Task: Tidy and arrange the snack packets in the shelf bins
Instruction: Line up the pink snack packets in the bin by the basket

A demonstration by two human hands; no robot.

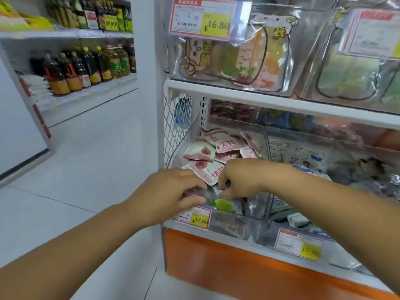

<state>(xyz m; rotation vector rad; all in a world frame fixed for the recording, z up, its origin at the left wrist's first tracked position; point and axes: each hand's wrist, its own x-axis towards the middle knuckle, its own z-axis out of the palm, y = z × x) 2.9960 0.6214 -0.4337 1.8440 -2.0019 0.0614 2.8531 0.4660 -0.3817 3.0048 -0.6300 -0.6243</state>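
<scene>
Shop shelving [281, 102] with clear bins | left-end bin [264, 204] holds pink snack packets [207, 152] | left hand [168, 191] and right hand [240, 178], fingers curled, apparently both pinching a blurred clear packet [223, 205] at the bin's front

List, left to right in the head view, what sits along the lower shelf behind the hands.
wire mesh side panel → pink-and-white snack packets → blue-and-white printed packets → dark and silver packets
</scene>
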